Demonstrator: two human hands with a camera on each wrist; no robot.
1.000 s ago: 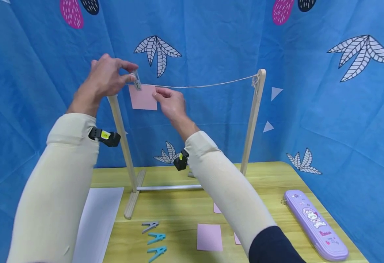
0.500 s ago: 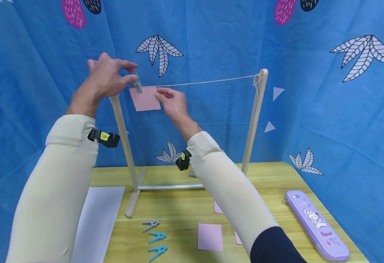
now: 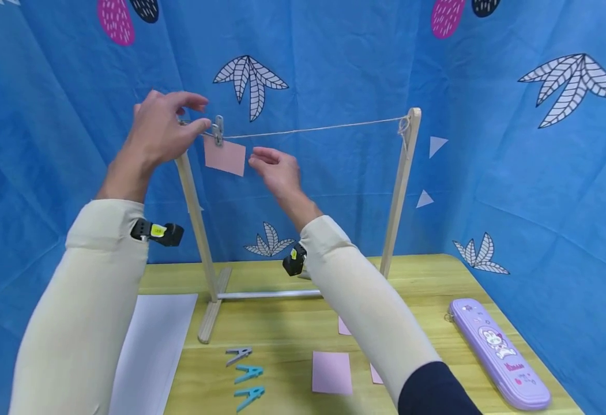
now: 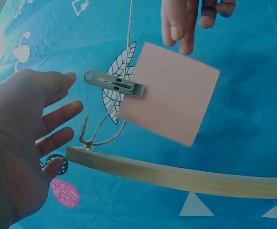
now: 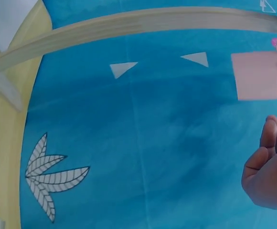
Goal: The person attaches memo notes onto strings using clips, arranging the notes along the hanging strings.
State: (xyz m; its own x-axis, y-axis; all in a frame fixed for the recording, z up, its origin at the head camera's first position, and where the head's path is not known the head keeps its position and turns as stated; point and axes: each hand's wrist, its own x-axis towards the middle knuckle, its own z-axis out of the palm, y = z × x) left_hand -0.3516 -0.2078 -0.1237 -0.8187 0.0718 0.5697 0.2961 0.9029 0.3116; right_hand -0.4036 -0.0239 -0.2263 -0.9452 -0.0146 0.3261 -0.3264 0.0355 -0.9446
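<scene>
A pink paper square (image 3: 226, 157) hangs tilted from the string (image 3: 303, 131), clipped near its upper left by a grey clothespin (image 4: 113, 84). My left hand (image 3: 162, 127) is just left of the clothespin; in the left wrist view its fingers are spread and apart from the clip, with nothing held. Just right of the paper is my right hand (image 3: 280, 176), its fingertips a small gap away from the paper's edge and holding nothing. In the right wrist view the paper's left part shows, while the clothespin is cut off at the frame edge.
A wooden post (image 3: 402, 184) holds the string at right, another post (image 3: 195, 213) at left. On the table lie a grey clothespin (image 3: 238, 354), two blue clothespins (image 3: 249, 373), pink paper squares (image 3: 331, 373), white paper (image 3: 152, 346) and a purple pencil case (image 3: 499, 353).
The left hand has let go of the clothespin and drawn back to the left. The right hand has released the paper and moved slightly away; the paper now hangs from the clip, tilted.
</scene>
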